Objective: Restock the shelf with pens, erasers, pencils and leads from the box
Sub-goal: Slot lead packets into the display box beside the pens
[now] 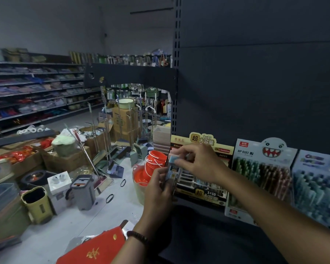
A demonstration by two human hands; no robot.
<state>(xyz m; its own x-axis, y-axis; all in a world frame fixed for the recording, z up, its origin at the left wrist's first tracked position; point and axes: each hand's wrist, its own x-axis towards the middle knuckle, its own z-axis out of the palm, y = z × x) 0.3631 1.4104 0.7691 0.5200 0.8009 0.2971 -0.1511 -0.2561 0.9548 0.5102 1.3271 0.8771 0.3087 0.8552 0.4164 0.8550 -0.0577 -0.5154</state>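
Gripping a small stack of blue-and-white eraser packs (172,169) at the dark metal shelf (208,235)'s left edge, the left hand (158,189) steadies it, seemingly so the right hand (196,161), pinching the top pack, can lift it.

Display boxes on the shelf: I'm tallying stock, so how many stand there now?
3, in a row: yellow-topped box leftmost, monster-face box in the middle, blue box at the right edge, cut off by the frame. More may stand beyond it.
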